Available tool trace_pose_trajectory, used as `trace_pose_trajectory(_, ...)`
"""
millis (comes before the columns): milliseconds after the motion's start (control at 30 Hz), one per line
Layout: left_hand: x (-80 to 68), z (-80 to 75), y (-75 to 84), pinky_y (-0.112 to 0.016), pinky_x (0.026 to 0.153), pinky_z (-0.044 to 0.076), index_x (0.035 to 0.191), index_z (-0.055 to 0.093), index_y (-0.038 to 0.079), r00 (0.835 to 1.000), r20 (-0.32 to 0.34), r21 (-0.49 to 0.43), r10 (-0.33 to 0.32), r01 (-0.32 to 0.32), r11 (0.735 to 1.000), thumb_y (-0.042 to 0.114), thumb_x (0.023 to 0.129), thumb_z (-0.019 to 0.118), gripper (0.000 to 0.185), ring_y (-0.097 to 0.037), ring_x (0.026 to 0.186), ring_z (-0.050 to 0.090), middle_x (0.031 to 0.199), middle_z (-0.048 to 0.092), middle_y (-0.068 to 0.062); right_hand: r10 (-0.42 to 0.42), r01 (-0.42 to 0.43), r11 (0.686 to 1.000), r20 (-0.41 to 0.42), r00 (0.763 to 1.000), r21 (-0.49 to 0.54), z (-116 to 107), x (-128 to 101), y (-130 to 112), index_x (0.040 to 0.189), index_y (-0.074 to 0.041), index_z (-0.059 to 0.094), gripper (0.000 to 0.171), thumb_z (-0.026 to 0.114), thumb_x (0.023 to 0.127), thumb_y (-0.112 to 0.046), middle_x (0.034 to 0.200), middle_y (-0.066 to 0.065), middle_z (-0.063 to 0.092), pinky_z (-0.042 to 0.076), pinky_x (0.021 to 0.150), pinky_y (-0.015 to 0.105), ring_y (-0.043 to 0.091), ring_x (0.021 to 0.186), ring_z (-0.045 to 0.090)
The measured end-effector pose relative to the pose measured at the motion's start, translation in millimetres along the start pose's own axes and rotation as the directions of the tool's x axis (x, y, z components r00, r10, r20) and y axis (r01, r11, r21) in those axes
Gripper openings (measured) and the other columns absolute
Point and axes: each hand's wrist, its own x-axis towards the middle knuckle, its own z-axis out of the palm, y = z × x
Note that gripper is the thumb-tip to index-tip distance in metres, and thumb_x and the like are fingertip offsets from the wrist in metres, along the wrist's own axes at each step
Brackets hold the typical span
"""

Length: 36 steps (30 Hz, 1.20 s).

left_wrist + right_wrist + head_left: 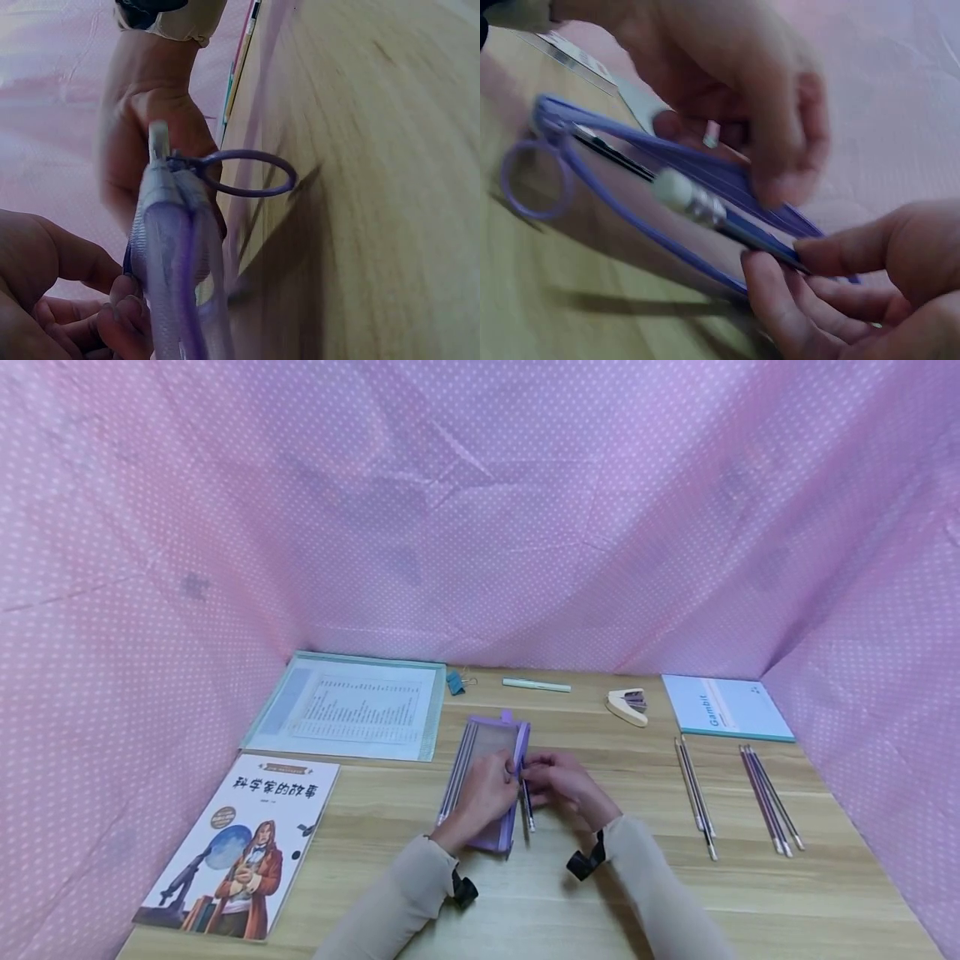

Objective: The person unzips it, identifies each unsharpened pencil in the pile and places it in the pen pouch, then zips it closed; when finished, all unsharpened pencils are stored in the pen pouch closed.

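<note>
A purple mesh zip pencil case point(495, 837) lies at the middle of the table, several pencils showing through its left side. My left hand point(486, 789) pinches its edge, thumb and fingers at the zip opening. To its right, my right hand point(566, 783) holds a dark pencil point(529, 814) by the shaft. In the right wrist view the pencil's white eraser point(673, 189) points toward the zip-end ring point(536, 180), and the shaft lies along the parted zip edges. Another dark pencil point(615, 155) shows between those edges. The held pencil's far end is hidden by fingers.
Two groups of pencils point(693, 789) point(767, 797) lie to the right. Behind are a stapler-like cream item point(627, 706), a pale green pen-shaped item point(536, 685), a teal binder clip point(456, 683) and a blue booklet point(723, 706). Left: a document folder point(360, 706) and picture book point(240, 852).
</note>
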Motion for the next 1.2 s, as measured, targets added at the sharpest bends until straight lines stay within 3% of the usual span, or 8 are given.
trace_pose_trajectory(233, 0.3, -0.8, 0.9, -0.021, 0.053, 0.040, 0.082, 0.063, 0.007, 1.000, 0.006, 0.003, -0.019, 0.019, 1.000, 0.000, 0.080, 0.063, 0.007, -0.013, 0.063, 0.053, 0.072, 0.063, -0.004, -0.026, 0.021, 0.999, -0.153, 0.988, -0.035, 22, 0, -2, 0.126, 0.016, 0.053, 0.038, 0.056, 0.090, 0.005, 0.084, 0.003, 0.071, 0.062, 0.063, 0.030, 0.010, 0.070, 0.068)
trace_pose_trajectory(500, -0.2, -1.6, 1.9, -0.020, 0.052, 0.042, 0.084, 0.063, 0.009, 0.999, 0.025, 0.000, -0.032, 0.032, 0.999, 0.000, 0.080, 0.066, 0.010, -0.011, 0.063, 0.055, 0.074, 0.064, -0.004, -0.016, 0.009, 0.999, -0.159, 0.987, -0.045, 26, -7, -5, 0.127, 0.014, 0.055, 0.033, 0.048, 0.098, -0.001, 0.093, 0.010, 0.072, 0.063, 0.070, 0.034, 0.012, 0.075, 0.069)
trace_pose_trajectory(667, -0.1, -0.6, 0.6, -0.020, 0.049, 0.042, 0.084, 0.063, 0.007, 1.000, 0.014, -0.003, -0.006, 0.006, 1.000, -0.001, 0.080, 0.066, 0.009, -0.011, 0.061, 0.054, 0.073, 0.065, -0.005, -0.031, 0.014, 0.995, -0.181, 0.983, -0.097, 14, -18, -4, 0.131, 0.012, 0.053, 0.036, 0.047, 0.099, -0.002, 0.097, 0.015, 0.071, 0.062, 0.069, 0.035, 0.014, 0.075, 0.069)
trace_pose_trajectory(800, 0.2, 0.4, 0.7, -0.019, 0.046, 0.040, 0.085, 0.063, 0.006, 1.000, 0.016, -0.007, -0.004, 0.004, 1.000, -0.002, 0.082, 0.064, 0.009, -0.010, 0.058, 0.052, 0.069, 0.062, -0.004, -0.062, 0.022, 0.984, -0.229, 0.972, -0.175, -10, -36, -6, 0.132, 0.010, 0.052, 0.038, 0.053, 0.099, -0.008, 0.101, 0.018, 0.069, 0.060, 0.068, 0.033, 0.014, 0.078, 0.067)
trace_pose_trajectory(933, 0.0, 1.0, 1.9, -0.017, 0.044, 0.039, 0.087, 0.064, 0.005, 0.999, 0.032, -0.029, -0.029, 0.030, 0.999, -0.003, 0.083, 0.062, 0.009, -0.009, 0.055, 0.053, 0.069, 0.060, -0.003, -0.118, 0.031, 0.963, -0.317, 0.941, -0.266, -49, -59, -6, 0.133, 0.010, 0.051, 0.042, 0.055, 0.100, -0.014, 0.106, 0.019, 0.068, 0.059, 0.073, 0.030, 0.012, 0.083, 0.066)
trace_pose_trajectory(1067, -0.3, 1.8, 2.1, -0.016, 0.043, 0.039, 0.088, 0.065, 0.004, 0.999, 0.032, -0.039, -0.032, 0.033, 0.999, -0.004, 0.083, 0.062, 0.009, -0.009, 0.054, 0.054, 0.069, 0.061, -0.004, -0.172, 0.004, 0.932, -0.435, 0.884, -0.362, -101, -85, 2, 0.136, 0.011, 0.049, 0.045, 0.055, 0.101, -0.017, 0.106, 0.013, 0.070, 0.058, 0.073, 0.026, 0.006, 0.081, 0.065)
trace_pose_trajectory(1200, -0.6, 1.7, 2.2, -0.015, 0.042, 0.039, 0.088, 0.065, 0.003, 0.999, 0.033, -0.043, -0.030, 0.032, 0.999, -0.003, 0.084, 0.062, 0.008, -0.009, 0.053, 0.054, 0.067, 0.061, -0.004, -0.190, -0.071, 0.906, -0.552, 0.812, -0.417, -153, -109, 13, 0.135, 0.012, 0.049, 0.049, 0.057, 0.101, -0.022, 0.095, -0.002, 0.070, 0.057, 0.068, 0.022, 0.000, 0.075, 0.062)
